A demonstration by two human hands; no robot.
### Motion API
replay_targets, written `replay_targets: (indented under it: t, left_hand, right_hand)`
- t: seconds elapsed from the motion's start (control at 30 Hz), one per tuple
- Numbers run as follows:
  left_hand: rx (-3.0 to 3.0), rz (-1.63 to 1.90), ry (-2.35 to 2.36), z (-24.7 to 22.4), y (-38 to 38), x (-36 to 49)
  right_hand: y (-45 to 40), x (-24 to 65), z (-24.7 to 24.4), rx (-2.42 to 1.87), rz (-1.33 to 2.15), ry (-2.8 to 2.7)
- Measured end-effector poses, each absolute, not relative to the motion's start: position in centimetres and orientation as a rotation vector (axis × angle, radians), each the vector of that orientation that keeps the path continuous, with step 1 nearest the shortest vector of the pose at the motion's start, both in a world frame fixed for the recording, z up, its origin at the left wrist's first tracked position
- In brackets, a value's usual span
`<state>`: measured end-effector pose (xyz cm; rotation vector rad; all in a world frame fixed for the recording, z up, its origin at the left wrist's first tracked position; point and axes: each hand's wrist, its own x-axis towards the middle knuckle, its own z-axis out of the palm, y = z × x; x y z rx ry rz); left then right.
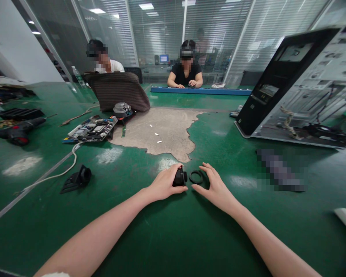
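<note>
As both forearms angle inward from the near side, the hands come close together at the black ring [196, 182], which lies on the green table [150, 238]. Left hand [168, 182] just left of ring, palm inward, partly closed, gripping black part [179, 177] between thumb and fingers, knob end toward ring. Right hand [213, 186] just right of ring, empty, thumb and fingers spread in a C; contact with ring: can't tell.

Counts: one ring, one gripped part, one black funnel-shaped piece [80, 179] well left of ring, one drill [20, 131] farther left and beyond, one circuit board assembly [92, 129] beyond and left, three white scraps [157, 134] beyond, one computer tower [296, 88] beyond and right, two people [186, 73] seated far beyond ring.
</note>
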<state>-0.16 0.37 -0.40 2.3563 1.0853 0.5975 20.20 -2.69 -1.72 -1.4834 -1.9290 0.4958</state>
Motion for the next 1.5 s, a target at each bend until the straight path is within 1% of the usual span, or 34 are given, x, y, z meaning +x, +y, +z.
replay_targets:
  t: [0.17,0.27,0.37,0.5,0.6,0.7,0.9,1.07,1.33,1.5]
  left_hand:
    - [2.387,0.598,1.077,-0.1,0.2,-0.1]
    - [2.469,0.574,1.006,0.3,0.0,-0.2]
    - [2.519,0.517,0.931,0.6,-0.3,-0.2]
    - [2.561,0.486,0.914,0.6,-0.8,0.0]
    - [2.584,0.498,0.914,0.6,-1.0,0.2]
    - [2.608,0.505,0.888,0.7,-1.3,0.3]
    - [2.591,0.568,0.925,0.4,-1.5,0.2]
    - [2.565,0.586,0.963,0.2,-1.5,0.2]
    - [2.545,0.585,1.017,0.2,-1.4,0.2]
    - [2.545,0.573,0.976,0.0,-1.2,0.0]
  right_hand:
    - [-2.9,19.8,-0.8,-1.39,0.423,-2.053]
    - [-3.2,19.1,0.3,-1.242,0.486,-2.197]
    - [-3.3,18.8,0.9,-1.188,0.693,-2.169]
    - [-3.2,18.5,0.5,-1.117,1.022,-1.864]
    - [-3.1,18.2,-0.2,-1.107,1.192,-1.629]
    - [-3.2,17.9,-0.6,-1.156,1.313,-1.543]
    - [-3.8,17.7,-0.7,-1.097,1.32,-1.53]
    - [-3.8,17.8,-0.5,-1.192,1.209,-1.613]
    - [-4.0,17.4,-0.2,-1.201,1.258,-1.568]
    - [-4.3,17.7,-0.4,-1.124,1.256,-1.624]
